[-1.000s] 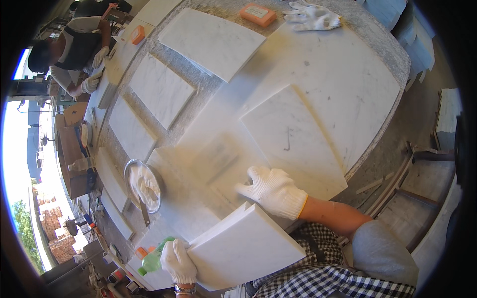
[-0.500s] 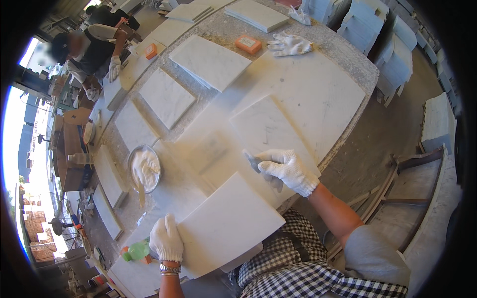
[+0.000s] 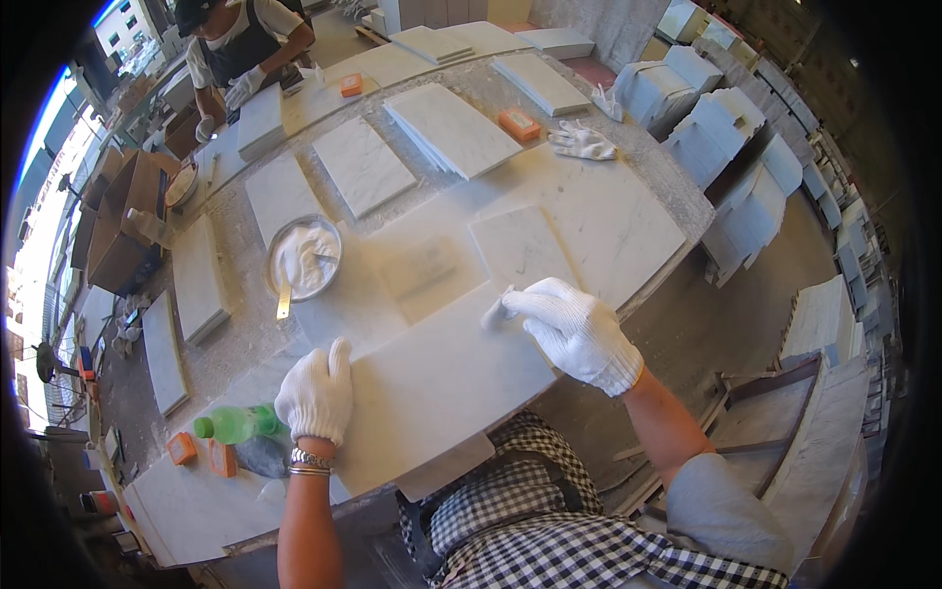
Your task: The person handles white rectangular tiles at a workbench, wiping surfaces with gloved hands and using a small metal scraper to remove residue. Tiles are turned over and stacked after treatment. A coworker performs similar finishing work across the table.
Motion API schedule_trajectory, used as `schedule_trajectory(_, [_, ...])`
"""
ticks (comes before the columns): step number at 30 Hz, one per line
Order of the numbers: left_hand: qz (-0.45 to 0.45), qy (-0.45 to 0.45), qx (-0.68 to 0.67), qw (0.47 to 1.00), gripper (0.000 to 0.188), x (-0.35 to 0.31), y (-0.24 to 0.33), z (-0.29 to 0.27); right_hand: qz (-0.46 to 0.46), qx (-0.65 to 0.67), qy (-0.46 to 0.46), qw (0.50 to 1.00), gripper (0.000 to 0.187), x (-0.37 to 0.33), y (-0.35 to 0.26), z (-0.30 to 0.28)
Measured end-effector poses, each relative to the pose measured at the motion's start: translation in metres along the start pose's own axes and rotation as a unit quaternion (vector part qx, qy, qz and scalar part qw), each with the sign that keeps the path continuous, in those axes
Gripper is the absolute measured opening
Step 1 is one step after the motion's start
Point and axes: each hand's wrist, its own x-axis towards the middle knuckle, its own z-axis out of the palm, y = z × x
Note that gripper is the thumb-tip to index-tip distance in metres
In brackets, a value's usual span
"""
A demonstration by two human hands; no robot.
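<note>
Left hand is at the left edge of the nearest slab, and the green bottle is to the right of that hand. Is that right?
Wrong side for the bottle: the head view shows the green bottle to the left of the left hand, which is at the left edge of the nearest slab.

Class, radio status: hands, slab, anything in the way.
Left hand at left edge of slab. Right hand gripping tool at slab's far corner. Bottle beside left hand, off slab.
</note>
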Motion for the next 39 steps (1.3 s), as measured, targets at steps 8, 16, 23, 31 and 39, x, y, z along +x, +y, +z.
schedule_trajectory(8, [0.009,0.003,-0.005,1.000,0.058,0.002,-0.002,0.002,0.071,-0.014,-0.007,0.997,0.014,0.002,-0.015,0.021])
schedule_trajectory(16, [0.007,-0.013,-0.021,1.000,0.059,0.002,-0.001,0.000,-0.029,-0.068,-0.131,0.989,0.017,0.031,-0.019,0.024])
schedule_trajectory(23, [0.004,-0.023,-0.015,1.000,0.058,0.002,0.000,-0.003,-0.022,-0.141,-0.020,0.989,0.034,0.017,-0.043,0.024])
schedule_trajectory(31, [0.014,-0.010,-0.025,1.000,0.057,-0.001,0.000,-0.004,-0.014,-0.249,-0.139,0.959,0.029,-0.025,-0.040,0.027])
schedule_trajectory(39, [0.019,-0.009,-0.013,1.000,0.056,0.001,-0.001,-0.001,-0.032,-0.337,-0.125,0.932,0.017,-0.012,-0.030,0.025])
